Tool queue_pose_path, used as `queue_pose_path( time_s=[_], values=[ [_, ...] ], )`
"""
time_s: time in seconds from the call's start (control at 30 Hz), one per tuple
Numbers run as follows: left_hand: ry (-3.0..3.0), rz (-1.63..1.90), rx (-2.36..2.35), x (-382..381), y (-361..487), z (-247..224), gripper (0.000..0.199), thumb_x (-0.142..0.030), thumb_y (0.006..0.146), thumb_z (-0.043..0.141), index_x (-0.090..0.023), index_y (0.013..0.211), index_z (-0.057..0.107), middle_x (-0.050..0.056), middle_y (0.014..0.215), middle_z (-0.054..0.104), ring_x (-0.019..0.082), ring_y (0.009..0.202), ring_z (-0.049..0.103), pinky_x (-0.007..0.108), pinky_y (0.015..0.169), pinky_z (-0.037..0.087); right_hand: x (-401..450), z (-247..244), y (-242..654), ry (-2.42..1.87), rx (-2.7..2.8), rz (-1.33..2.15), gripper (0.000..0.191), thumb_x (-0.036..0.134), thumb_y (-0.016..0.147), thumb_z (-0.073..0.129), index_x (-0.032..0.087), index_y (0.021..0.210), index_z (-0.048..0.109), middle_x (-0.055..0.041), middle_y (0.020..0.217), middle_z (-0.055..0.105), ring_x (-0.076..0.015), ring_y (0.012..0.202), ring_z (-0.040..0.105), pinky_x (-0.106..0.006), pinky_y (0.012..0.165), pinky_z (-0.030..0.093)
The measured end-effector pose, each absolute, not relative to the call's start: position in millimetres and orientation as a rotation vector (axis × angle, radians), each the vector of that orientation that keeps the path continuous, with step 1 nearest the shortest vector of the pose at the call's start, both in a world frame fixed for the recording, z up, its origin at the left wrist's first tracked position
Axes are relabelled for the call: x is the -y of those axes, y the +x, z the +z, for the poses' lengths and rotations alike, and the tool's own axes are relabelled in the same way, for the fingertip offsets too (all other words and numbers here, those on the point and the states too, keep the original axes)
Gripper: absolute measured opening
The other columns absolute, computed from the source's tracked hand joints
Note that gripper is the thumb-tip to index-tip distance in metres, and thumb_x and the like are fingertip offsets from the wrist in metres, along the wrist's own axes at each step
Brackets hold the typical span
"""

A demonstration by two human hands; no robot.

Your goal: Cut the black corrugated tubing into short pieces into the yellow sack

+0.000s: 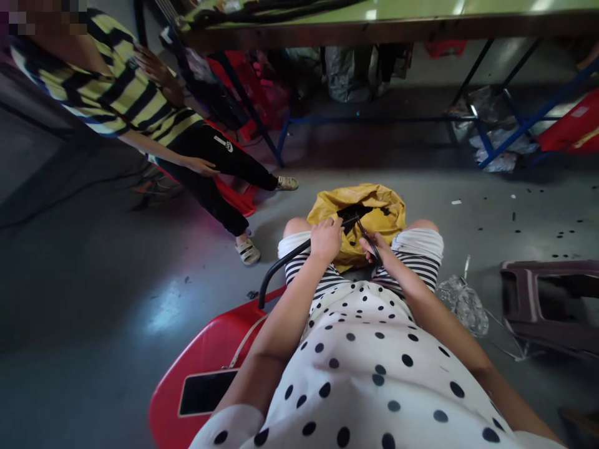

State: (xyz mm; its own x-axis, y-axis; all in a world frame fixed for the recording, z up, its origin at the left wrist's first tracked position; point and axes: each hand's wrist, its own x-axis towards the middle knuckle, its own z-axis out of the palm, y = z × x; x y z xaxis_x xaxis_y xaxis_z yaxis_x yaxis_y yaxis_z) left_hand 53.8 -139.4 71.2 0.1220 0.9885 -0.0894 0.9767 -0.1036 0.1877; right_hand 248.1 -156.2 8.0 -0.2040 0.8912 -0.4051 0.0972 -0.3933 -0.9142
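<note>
My left hand is closed around a black tube, which curves back to the left over the red stool. Dark scissors are in my right hand, their blades pointing up toward the tube's end just beyond my left fingers. Both hands are over a yellow bag that stands open between my knees. Small black pieces show inside the bag's mouth.
A red stool with a phone on it is at my left. A person in a striped shirt stands front left. Ahead is a green-topped table; a brown stool and a clear plastic bag lie right.
</note>
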Motion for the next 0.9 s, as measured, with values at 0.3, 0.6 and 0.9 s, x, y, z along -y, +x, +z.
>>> queue_pose_path(
  time_s=[0.3, 0.6, 0.9],
  values=[
    [2.239, 0.111, -1.931, 137, 52, 83, 0.034, -0.029, 0.107, 0.044, -0.021, 0.133, 0.066, 0.015, 0.123, 0.071, 0.031, 0.120, 0.063, 0.042, 0.098, 0.047, 155, 23, 243, -1.430, 1.246, 1.641, 0.064, 0.074, 0.076, 0.078, 0.026, 0.107, 0.049, 0.0021, 0.079, 0.065, -0.0134, 0.057, 0.055, -0.027, 0.052, 0.047],
    [2.269, 0.106, -1.919, 129, 56, 89, 0.031, -0.027, 0.106, 0.047, -0.021, 0.127, 0.068, 0.015, 0.123, 0.071, 0.031, 0.122, 0.063, 0.043, 0.100, 0.046, 145, 28, 241, -1.472, 1.268, 1.629, 0.062, 0.072, 0.078, 0.079, 0.025, 0.105, 0.050, 0.0010, 0.077, 0.065, -0.0146, 0.058, 0.057, -0.026, 0.049, 0.046],
    [2.126, 0.125, -1.945, 107, 35, 73, 0.043, -0.029, 0.106, 0.048, -0.021, 0.148, 0.055, 0.015, 0.133, 0.071, 0.028, 0.121, 0.068, 0.037, 0.099, 0.051, 110, 10, 236, -1.476, 1.169, 1.580, 0.068, 0.081, 0.069, 0.081, 0.027, 0.091, 0.045, 0.0045, 0.060, 0.059, -0.0127, 0.041, 0.050, -0.025, 0.038, 0.038]
  ],
)
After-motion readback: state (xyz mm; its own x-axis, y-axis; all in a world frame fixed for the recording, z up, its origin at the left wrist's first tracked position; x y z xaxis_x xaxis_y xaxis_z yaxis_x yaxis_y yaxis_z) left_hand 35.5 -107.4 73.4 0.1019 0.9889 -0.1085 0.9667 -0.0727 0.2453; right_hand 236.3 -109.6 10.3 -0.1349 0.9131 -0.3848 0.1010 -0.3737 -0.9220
